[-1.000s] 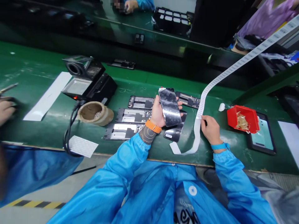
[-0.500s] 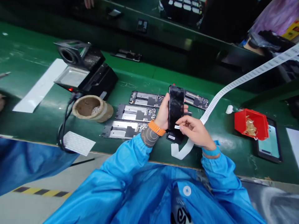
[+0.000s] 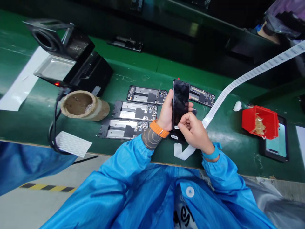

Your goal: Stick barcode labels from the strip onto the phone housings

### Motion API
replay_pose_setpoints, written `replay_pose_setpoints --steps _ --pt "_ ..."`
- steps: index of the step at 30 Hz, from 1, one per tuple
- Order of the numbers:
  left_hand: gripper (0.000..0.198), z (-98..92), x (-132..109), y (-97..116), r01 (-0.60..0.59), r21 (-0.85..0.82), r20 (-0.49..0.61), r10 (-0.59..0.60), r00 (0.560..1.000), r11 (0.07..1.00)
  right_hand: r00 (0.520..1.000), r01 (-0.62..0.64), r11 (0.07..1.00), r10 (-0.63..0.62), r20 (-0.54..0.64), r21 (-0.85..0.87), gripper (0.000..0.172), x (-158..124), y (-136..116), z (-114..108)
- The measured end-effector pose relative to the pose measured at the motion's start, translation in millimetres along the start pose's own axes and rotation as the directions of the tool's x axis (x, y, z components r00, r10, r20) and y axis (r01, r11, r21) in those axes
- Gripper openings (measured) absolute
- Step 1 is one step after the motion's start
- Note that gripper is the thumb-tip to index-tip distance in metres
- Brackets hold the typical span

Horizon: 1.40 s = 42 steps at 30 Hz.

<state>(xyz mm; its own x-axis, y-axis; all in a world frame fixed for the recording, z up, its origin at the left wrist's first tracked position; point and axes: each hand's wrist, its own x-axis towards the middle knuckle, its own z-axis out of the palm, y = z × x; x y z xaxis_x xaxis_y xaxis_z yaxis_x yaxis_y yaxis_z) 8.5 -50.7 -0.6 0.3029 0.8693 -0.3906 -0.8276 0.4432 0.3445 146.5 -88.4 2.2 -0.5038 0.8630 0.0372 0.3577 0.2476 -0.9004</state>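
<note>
A black phone (image 3: 180, 97) stands upright in my left hand (image 3: 166, 114), its fingers wrapped round the sides. My right hand (image 3: 192, 131) pinches a small white label (image 3: 176, 127) against the phone's lower end. Just below lies another dark phone with a white label (image 3: 174, 137) on it. A long strip of printed labels (image 3: 228, 93) runs from the upper right down past my right hand, and its pale end (image 3: 183, 154) curls on the bench. Several opened phone frames (image 3: 135, 110) lie left of my hands, and one more (image 3: 202, 95) sits to the right.
On the left are a black device with a metal tray (image 3: 56, 67), a round brown pot (image 3: 84, 106), cables and a white sheet (image 3: 73, 144). To the right, a red bin (image 3: 259, 122) holds rubber bands beside a dark-framed device (image 3: 277, 140). Another person's blue clothing shows at far left.
My right hand has moved left, bringing the small label onto the phone's lower end. The view has shifted slightly, and the co-worker's hands have left the frame.
</note>
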Motion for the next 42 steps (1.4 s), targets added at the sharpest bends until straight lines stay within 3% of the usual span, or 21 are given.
replay_pose_setpoints --steps 5,9,12,14,15,18,21,26,34,38,40,42 --pt "0.072 -0.8 -2.8 0.6 -0.04 -0.002 -0.021 0.04 0.999 0.999 0.997 0.048 0.975 -0.061 -0.054 -0.218 0.008 -0.2 3.4 2.4" --pt "0.06 -1.1 -2.7 0.2 -0.141 -0.031 -0.09 0.138 0.986 0.99 0.966 -0.063 0.961 -0.01 -0.259 -0.271 0.027 1.0 14.6 -3.3" --pt "0.032 -1.0 1.7 -3.9 -0.367 0.027 -0.231 0.363 0.903 0.93 0.955 -0.012 0.989 -0.032 -0.296 -0.147 0.033 1.5 19.4 -5.8" --pt "0.023 -1.6 4.0 -5.1 -0.444 0.109 -0.255 0.457 0.852 0.889 0.966 0.003 0.997 -0.023 -0.256 -0.081 0.038 2.3 21.9 -5.7" --pt "0.021 -2.0 4.1 -4.4 -0.445 0.139 -0.246 0.466 0.85 0.885 0.968 -0.032 0.998 0.018 -0.249 -0.051 0.038 3.0 23.6 -5.8" --pt "0.029 -3.3 0.5 2.7 -0.325 0.143 -0.213 0.35 0.912 0.935 0.941 -0.181 0.971 0.218 -0.259 0.158 0.035 6.6 31.7 -10.2" --pt "0.047 -3.9 -4.1 12.5 -0.206 0.129 -0.172 0.227 0.959 0.97 0.93 -0.201 0.899 0.299 -0.212 0.389 0.042 9.6 39.1 -19.7" --pt "0.048 -4.0 -5.9 20.7 -0.173 0.168 -0.171 0.202 0.964 0.97 0.927 -0.213 0.827 0.34 -0.161 0.52 0.044 9.0 39.6 -28.2" --pt "0.041 -14.5 0.0 26.8 -0.229 0.287 -0.131 0.275 0.952 0.93 0.928 -0.235 0.777 0.358 -0.103 0.584 0.038 6.2 37.8 -33.1" --pt "0.023 -22.6 -3.2 34.8 -0.289 0.392 -0.024 0.324 0.946 0.873 0.927 -0.22 0.789 0.353 -0.13 0.574 0.039 3.0 39.1 -55.1" --pt "0.024 -24.2 -12.2 35.9 -0.156 0.524 0.08 0.134 0.988 0.837 0.929 -0.248 0.804 0.356 -0.104 0.54 0.04 0.0 40.2 -70.6" --pt "0.033 -24.3 -21.3 33.5 0.036 0.666 0.107 -0.143 0.984 0.745 0.917 -0.324 0.789 0.397 -0.031 0.522 0.044 -3.5 42.9 -86.2"
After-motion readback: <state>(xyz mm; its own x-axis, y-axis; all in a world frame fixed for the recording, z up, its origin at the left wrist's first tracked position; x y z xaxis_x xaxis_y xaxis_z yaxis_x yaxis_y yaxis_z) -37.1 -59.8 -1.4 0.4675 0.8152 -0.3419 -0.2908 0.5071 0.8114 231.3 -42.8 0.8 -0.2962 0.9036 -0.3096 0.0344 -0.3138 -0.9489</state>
